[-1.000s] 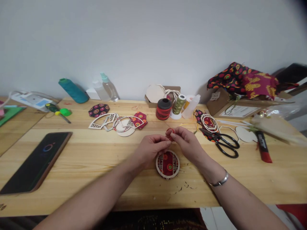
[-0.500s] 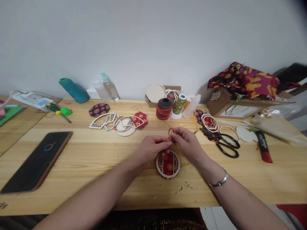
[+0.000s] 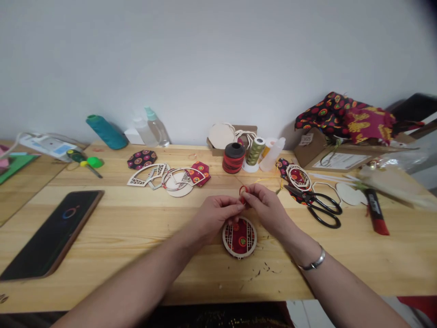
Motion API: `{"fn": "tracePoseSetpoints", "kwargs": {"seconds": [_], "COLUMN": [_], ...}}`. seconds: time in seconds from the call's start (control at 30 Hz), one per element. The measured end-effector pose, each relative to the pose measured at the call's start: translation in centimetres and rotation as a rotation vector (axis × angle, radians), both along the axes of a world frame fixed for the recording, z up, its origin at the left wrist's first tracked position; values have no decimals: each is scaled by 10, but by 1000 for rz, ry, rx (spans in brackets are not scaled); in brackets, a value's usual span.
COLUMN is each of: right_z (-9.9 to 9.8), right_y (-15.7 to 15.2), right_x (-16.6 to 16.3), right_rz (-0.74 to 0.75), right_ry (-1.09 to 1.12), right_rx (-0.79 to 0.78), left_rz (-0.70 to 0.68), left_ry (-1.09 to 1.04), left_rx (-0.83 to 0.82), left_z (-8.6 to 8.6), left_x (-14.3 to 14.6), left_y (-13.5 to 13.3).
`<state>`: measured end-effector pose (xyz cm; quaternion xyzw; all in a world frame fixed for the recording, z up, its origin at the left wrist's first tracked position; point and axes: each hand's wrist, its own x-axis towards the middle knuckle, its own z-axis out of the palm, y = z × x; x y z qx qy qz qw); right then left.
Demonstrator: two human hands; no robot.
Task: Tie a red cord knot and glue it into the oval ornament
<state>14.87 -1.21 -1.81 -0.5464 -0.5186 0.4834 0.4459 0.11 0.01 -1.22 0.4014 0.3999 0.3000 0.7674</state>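
Observation:
A small loop of red cord point(image 3: 243, 188) stands up between my two hands. My right hand point(image 3: 262, 203) pinches it between thumb and fingers. My left hand point(image 3: 221, 212) is closed at the cord's lower end, fingertips meeting those of the right. Just below them lies a round ornament point(image 3: 239, 238), with a pale wooden lattice frame over dark red patterned fabric; its top edge is partly hidden by my left fingers. Whether the cord is fixed to the ornament cannot be made out.
Black-handled scissors point(image 3: 317, 203) and a red-tipped glue tube point(image 3: 376, 212) lie to the right. Thread spools point(image 3: 233, 158) stand behind my hands. Wooden frames point(image 3: 146, 175) and a phone point(image 3: 54, 232) are on the left. A cardboard box point(image 3: 307, 150) holds fabric at the back right.
The whole view has shifted slightly, so things sit a little lower. My hands keep their pinch, and the red loop shows slightly larger above the fingers.

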Motion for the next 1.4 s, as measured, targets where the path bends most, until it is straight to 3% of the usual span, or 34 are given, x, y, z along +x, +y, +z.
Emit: {"fn": "tracePoseSetpoints", "kwargs": {"seconds": [0.47, 0.63, 0.8, 0.9, 1.03, 1.13, 1.23, 1.4], "right_z": [-1, -8, -5, -5, -6, -4, -3, 0], "right_y": [-1, -1, 0, 0, 0, 0, 1, 1], "right_x": [-4, -5, -2, 0, 1, 1, 1, 3], "right_rz": [-50, -40, -50, -27, -32, -42, -42, -37], "right_ry": [21, -45, -174, -200, -248, -248, -256, -308], "right_rx": [11, 42, 133, 152, 162, 166, 156, 163], "left_rz": [-34, -71, -15, 11, 64, 53, 45, 81], "left_ry": [63, 28, 102, 287, 620, 787, 852, 828], "left_rx": [2, 13, 69, 294, 907, 1221, 1334, 1354], "left_z": [-2, -3, 0, 2, -1, -7, -10, -8], "left_x": [1, 1, 0, -1, -1, -1, -1, -2], "left_y": [0, -1, -1, -3, -7, -10, -10, -10]}}
